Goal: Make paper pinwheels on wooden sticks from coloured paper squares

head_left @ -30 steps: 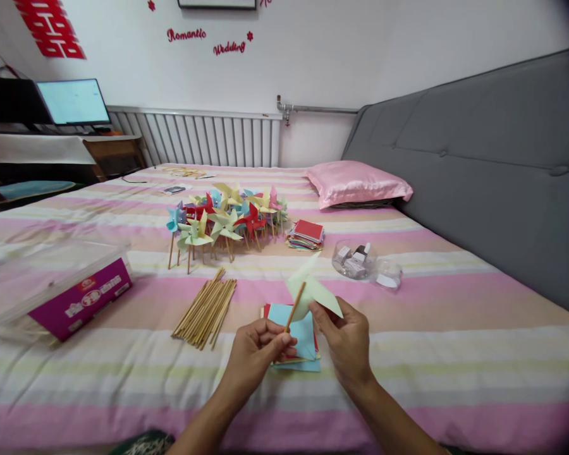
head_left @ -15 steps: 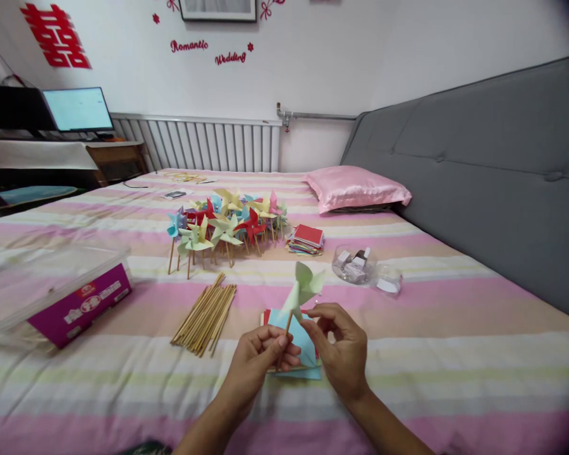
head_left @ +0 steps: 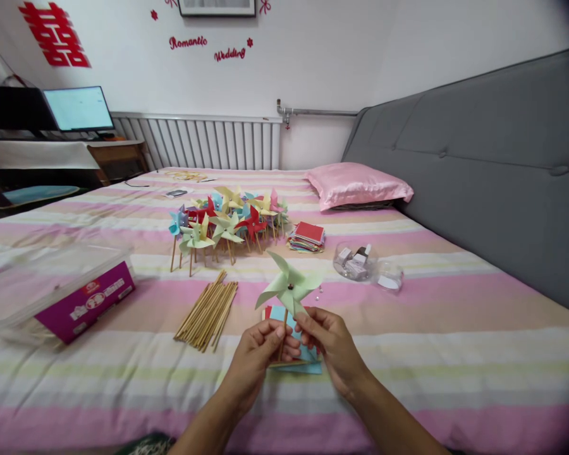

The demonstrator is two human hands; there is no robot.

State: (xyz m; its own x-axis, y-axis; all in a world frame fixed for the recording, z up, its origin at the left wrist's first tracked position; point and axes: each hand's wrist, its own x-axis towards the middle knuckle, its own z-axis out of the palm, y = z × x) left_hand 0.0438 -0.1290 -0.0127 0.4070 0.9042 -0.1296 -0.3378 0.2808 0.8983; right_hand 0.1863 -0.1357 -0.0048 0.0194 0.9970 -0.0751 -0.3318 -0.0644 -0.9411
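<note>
Setting: bedroom with a striped pink, cream and green bed (head_left: 455,354), a grey padded headboard (head_left: 478,158) along its right side and a white radiator (head_left: 203,140) under the far wall.
Pinwheel: a pale green paper pinwheel (head_left: 289,288) on a thin wooden stick, held upright above the near edge of the bed, its face turned toward the camera with a dark pin at the centre.
Left hand: the left hand (head_left: 260,354) pinches the stick just below the paper blades, its grip clenched on the stick.
Right hand: the right hand (head_left: 334,344) meets it from the other side, fingertips closed on the same stick close under the blades; the two hands nearly touch.
Beneath the hands: a small stack of square coloured papers (head_left: 308,361), blue on top, lying flat on the bed.
Sticks: a bundle of bare wooden sticks (head_left: 207,311) lies to the left of the hands, slanting away.
Finished work: a cluster of pinwheels (head_left: 225,221) in blue, red, yellow, green and pink stands farther back, mid-bed.
Other supplies: a second pile of papers (head_left: 306,236), red on top, just right of that cluster; a clear plastic container (head_left: 360,262) holding small items to its right.
Left edge: a clear lidded box (head_left: 57,287) with a purple label.
Background: a pink satin pillow (head_left: 358,183) against the headboard; a lit monitor (head_left: 78,107) on a desk beyond the bed.
</note>
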